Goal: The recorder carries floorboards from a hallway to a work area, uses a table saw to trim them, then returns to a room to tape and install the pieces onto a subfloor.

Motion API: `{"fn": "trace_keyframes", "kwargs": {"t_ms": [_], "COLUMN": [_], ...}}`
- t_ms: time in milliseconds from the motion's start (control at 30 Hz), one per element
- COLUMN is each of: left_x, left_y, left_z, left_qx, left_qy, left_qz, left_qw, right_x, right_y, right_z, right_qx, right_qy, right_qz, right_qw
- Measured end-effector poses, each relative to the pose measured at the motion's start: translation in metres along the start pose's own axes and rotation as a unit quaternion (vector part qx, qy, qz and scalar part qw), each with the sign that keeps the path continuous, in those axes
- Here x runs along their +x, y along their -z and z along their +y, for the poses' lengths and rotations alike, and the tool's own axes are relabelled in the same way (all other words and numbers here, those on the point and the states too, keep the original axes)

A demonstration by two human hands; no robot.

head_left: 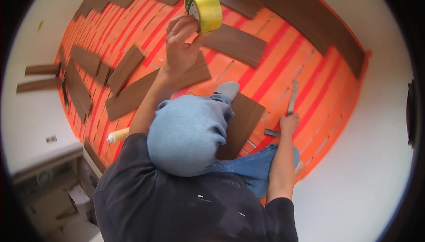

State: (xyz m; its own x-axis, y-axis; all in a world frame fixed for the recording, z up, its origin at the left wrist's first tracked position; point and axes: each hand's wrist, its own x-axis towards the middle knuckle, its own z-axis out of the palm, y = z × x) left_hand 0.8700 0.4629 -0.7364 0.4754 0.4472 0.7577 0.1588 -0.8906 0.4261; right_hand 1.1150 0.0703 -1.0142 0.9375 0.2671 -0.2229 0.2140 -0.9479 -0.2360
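Note:
My left hand (180, 42) is raised over the floor, its fingers closed on a roll of yellow packing tape (210, 11). The roll's round side faces right, and my fingers grip it at its core and lower edge. Low on the right, beside my bent knee, my right hand (290, 123) is closed round a flat metal bar (293, 98). A dark bent end (272, 132) shows on the other side of that hand and seems to belong to the same bar. Under my feet lies orange underlay (276, 76) with red stripes and slots.
Laid brown planks (305, 13) run along the far side with a stepped edge. Loose planks (126, 69) lie at the left, one plank (241, 118) by my sock, another (237, 44) beyond it. A cream cartridge (118, 135) lies left. A white wall (380, 122) bounds the right.

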Motion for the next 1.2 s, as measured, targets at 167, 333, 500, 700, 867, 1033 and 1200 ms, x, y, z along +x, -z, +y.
{"fn": "trace_keyframes", "kwargs": {"t_ms": [167, 333, 500, 700, 867, 1033, 1200], "left_x": [-0.054, -0.084, -0.061, -0.016, 0.011, 0.011, 0.010], "left_y": [0.042, 0.049, 0.011, -0.050, -0.080, -0.096, -0.089], "left_z": [-0.075, -0.098, -0.061, 0.026, 0.075, 0.107, 0.093], "left_qx": [0.218, 0.244, 0.108, -0.192, -0.294, -0.269, -0.285], "left_qy": [-0.020, 0.050, -0.056, -0.103, -0.193, -0.273, -0.210], "left_qz": [0.002, -0.005, -0.070, -0.132, -0.187, -0.203, -0.232], "left_qw": [0.976, 0.969, 0.990, 0.967, 0.918, 0.901, 0.906], "right_x": [-0.003, -0.002, 0.003, -0.086, -0.110, -0.123, -0.124], "right_y": [-0.006, -0.006, 0.001, 0.159, 0.219, 0.216, 0.217], "right_z": [-0.008, -0.014, -0.011, -0.166, -0.193, -0.163, -0.136], "right_qx": [0.007, 0.005, 0.009, 0.599, 0.620, 0.697, 0.682], "right_qy": [0.023, 0.002, 0.114, 0.238, 0.378, 0.295, 0.332], "right_qz": [-0.017, -0.037, 0.124, -0.109, -0.055, -0.087, -0.077], "right_qw": [1.000, 0.999, 0.986, 0.757, 0.686, 0.648, 0.647]}}
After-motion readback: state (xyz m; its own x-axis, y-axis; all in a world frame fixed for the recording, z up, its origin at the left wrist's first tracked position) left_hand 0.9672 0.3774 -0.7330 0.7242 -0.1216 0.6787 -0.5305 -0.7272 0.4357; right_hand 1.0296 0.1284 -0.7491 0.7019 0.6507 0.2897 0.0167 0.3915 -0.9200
